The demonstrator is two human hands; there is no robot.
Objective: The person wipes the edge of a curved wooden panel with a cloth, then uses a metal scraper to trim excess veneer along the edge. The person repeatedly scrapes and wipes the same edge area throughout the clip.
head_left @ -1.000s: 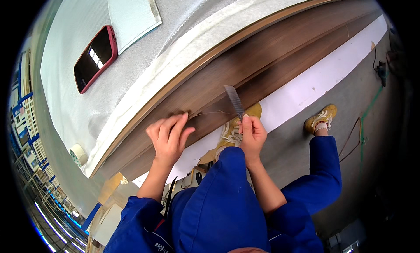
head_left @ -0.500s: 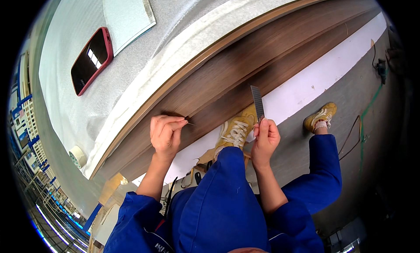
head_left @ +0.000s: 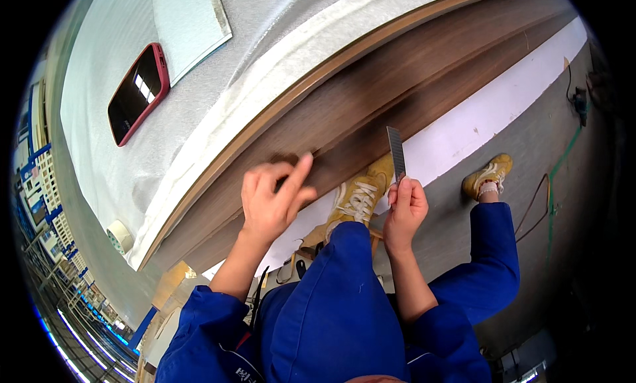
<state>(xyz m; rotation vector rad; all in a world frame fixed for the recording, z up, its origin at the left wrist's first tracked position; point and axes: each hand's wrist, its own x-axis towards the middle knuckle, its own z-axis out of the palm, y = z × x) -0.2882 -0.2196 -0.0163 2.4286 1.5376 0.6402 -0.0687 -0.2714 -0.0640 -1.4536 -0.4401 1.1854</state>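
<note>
My left hand hovers over the brown wood-grain moulding. Its fingers are apart, the index finger is stretched forward, and nothing shows between them; the fingertips are slightly blurred by motion. In my right hand, a dark, narrow snap-off knife blade with slanted score lines is pinched between thumb and fingers. It points up and away, over the moulding's near edge and the white strip. My fingers hide the blade's lower end.
On the pale covered worktop lie a phone in a red case, a glassy rectangular sheet and a tape roll. My yellow shoe sits by the moulding. A corded tool and cables lie on the floor at right.
My left hand has opened out of a pinch on a thin sliver, which I no longer see, and moved slightly right. My right hand keeps the blade, shifted a little right.
</note>
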